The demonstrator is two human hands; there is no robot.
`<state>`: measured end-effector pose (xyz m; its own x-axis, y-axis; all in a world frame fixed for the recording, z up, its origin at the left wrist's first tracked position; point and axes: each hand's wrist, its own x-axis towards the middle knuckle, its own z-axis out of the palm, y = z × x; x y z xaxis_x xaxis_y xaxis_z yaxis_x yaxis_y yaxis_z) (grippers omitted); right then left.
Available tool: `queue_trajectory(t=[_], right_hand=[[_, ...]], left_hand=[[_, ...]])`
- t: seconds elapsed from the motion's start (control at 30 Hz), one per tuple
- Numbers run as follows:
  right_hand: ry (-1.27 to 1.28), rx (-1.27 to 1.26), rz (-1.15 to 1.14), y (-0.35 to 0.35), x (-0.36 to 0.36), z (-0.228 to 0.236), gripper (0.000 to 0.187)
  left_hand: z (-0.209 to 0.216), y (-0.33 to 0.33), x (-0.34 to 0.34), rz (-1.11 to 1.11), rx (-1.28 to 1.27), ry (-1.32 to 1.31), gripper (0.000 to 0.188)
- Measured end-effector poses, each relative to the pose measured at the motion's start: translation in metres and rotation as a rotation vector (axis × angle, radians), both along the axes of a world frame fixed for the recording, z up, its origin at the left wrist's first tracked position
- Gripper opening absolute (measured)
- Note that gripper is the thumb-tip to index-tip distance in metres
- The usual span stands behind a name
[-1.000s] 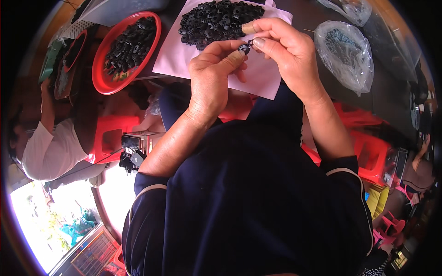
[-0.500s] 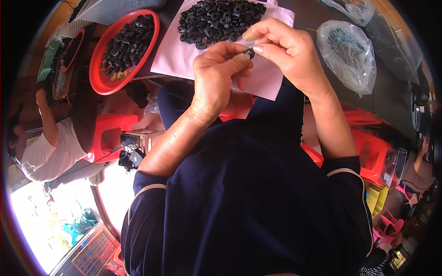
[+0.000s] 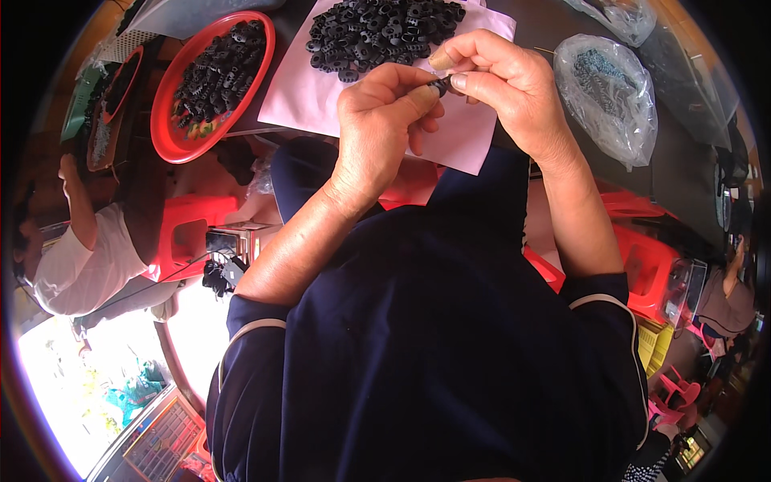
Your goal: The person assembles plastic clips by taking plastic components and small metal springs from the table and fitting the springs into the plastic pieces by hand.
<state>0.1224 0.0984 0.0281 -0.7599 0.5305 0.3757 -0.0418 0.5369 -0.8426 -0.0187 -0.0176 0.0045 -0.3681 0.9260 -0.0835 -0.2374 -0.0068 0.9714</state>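
My left hand (image 3: pixel 381 120) pinches a small black plastic part (image 3: pixel 440 85) between thumb and fingers, above a pink cloth (image 3: pixel 470 132). My right hand (image 3: pixel 510 92) meets it from the right, thumb and forefinger closing at the part's end. Whatever sits between those right fingertips is too small or hidden to make out. Just beyond both hands, a heap of similar black plastic parts (image 3: pixel 377 36) lies on the cloth.
At the left stands a red oval basin (image 3: pixel 159 120) of black parts. A clear plastic bag (image 3: pixel 634 136) of small grey-blue pieces lies on the dark table (image 3: pixel 675 173) at the right. A co-worker in a white shirt (image 3: pixel 88 261) sits at far left. Red stools (image 3: pixel 181 241) stand below.
My right thumb and forefinger have come in closer to the black part, which has turned slightly in my left fingers. The left hand has barely moved.
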Motion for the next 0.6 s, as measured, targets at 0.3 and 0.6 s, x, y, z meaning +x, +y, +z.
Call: queue_trajectory(t=[0.3, 0.6], right_hand=[[0.054, 0.491, -0.148, -0.008, -0.012, -0.010, 0.024], [0.124, 0.614, -0.258, -0.018, -0.017, -0.016, 0.027]], left_hand=[[-0.006, 0.002, 0.005, 0.043, 0.000, -0.001, 0.013], [-0.011, 0.005, 0.018, 0.169, 0.075, 0.074, 0.008]])
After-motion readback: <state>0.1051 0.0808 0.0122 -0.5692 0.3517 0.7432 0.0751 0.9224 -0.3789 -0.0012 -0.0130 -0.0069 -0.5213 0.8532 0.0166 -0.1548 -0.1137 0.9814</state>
